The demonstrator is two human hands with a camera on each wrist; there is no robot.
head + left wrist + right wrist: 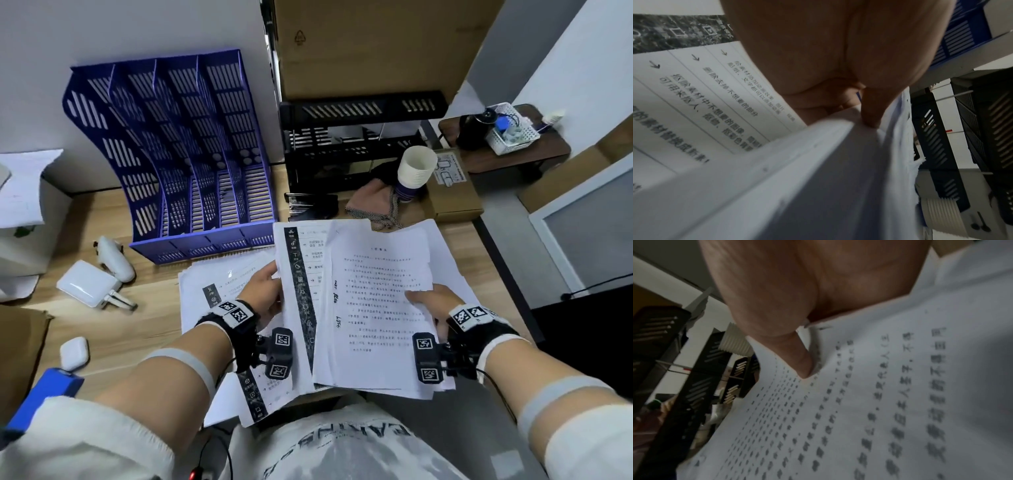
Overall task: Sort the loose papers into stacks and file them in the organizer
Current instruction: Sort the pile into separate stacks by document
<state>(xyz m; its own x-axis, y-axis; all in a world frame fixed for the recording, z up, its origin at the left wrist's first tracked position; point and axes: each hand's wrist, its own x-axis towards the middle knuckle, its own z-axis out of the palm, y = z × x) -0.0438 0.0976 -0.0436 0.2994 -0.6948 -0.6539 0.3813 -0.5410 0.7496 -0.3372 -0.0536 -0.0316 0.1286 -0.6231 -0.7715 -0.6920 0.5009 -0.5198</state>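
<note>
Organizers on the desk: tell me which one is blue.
The blue organizer is the tall slotted file rack with four upright compartments, standing left of the low black organizer against the wall, beyond the papers.

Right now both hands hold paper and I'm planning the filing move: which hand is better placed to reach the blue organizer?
Left, probably. The left hand holds its sheets just below the blue organizer; the right hand is farther off.

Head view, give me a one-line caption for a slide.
Both hands, left and right, hold papers above the desk near an empty blue organizer.
</note>
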